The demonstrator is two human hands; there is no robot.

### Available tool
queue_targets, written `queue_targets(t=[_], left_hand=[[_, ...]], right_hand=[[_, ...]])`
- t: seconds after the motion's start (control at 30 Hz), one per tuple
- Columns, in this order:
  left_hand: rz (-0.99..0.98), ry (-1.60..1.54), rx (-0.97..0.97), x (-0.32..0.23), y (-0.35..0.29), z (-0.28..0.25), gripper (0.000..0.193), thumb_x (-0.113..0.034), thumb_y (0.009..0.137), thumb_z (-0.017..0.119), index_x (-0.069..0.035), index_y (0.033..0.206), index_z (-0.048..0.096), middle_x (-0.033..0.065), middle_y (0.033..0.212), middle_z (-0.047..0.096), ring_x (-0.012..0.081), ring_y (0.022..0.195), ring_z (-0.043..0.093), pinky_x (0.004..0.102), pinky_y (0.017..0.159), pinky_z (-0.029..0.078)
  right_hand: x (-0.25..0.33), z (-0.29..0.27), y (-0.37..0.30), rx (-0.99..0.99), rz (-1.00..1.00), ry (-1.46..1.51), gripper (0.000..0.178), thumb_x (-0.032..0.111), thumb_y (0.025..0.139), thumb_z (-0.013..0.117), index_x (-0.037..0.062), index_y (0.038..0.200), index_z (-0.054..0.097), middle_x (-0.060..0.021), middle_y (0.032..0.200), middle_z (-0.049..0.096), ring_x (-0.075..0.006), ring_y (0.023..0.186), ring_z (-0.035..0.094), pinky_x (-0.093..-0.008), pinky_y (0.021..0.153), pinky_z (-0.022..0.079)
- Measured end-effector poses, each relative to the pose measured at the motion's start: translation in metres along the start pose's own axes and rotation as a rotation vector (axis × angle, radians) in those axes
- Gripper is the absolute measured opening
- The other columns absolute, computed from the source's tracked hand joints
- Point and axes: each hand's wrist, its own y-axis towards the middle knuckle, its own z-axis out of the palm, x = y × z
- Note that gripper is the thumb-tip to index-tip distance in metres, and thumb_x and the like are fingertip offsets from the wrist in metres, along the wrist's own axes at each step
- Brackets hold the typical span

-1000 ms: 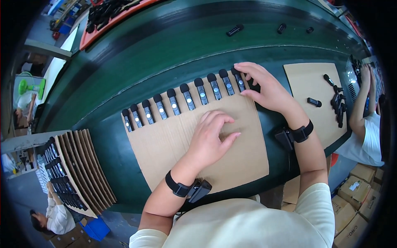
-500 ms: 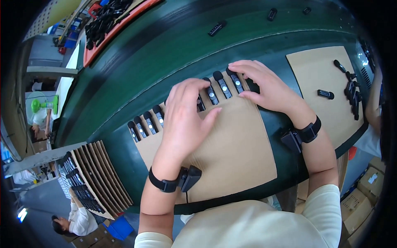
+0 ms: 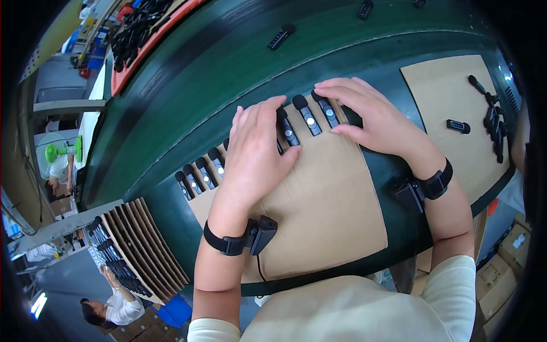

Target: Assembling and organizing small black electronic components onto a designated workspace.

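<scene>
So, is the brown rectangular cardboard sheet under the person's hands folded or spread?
Spread: the brown rectangular cardboard sheet lies flat on the dark green worktable, its broad face exposed, no part visibly folded over.

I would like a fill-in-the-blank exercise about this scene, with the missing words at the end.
The left hand hides the ____ of the row of small devices.
Under the row lies a sheet of ____.
The colour of the wrist straps is ____.
The colour of the background fan is ____.

Missing words: middle; cardboard; black; green.
</scene>
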Motion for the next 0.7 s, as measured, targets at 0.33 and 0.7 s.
queue_targets(t=[0.33, 0.7], left_hand=[[0.018, 0.001, 0.001, 0.004, -0.001, 0.002, 0.069, -0.011, 0.068, 0.08, -0.005, 0.13, 0.048, 0.0171, 0.122, 0.056, 0.0365, 0.121, 0.05, 0.0529, 0.112, 0.03], [0.102, -0.014, -0.077, -0.005, 0.014, 0.015, 0.071, -0.014, 0.068, 0.081, -0.004, 0.13, 0.047, 0.0173, 0.122, 0.056, 0.0368, 0.122, 0.049, 0.0552, 0.111, 0.03]], right_hand=[[-0.002, 0.001, -0.001, -0.006, -0.004, -0.032, 0.061, 0.004, 0.073, 0.075, 0.0059, 0.13, 0.053, -0.013, 0.134, 0.053, -0.0332, 0.121, 0.05, -0.0405, 0.104, 0.041], [-0.002, 0.001, 0.0, -0.012, -0.001, 0.008, 0.063, 0.001, 0.072, 0.075, 0.0066, 0.131, 0.053, -0.0127, 0.134, 0.053, -0.0332, 0.122, 0.05, -0.0404, 0.103, 0.042]])
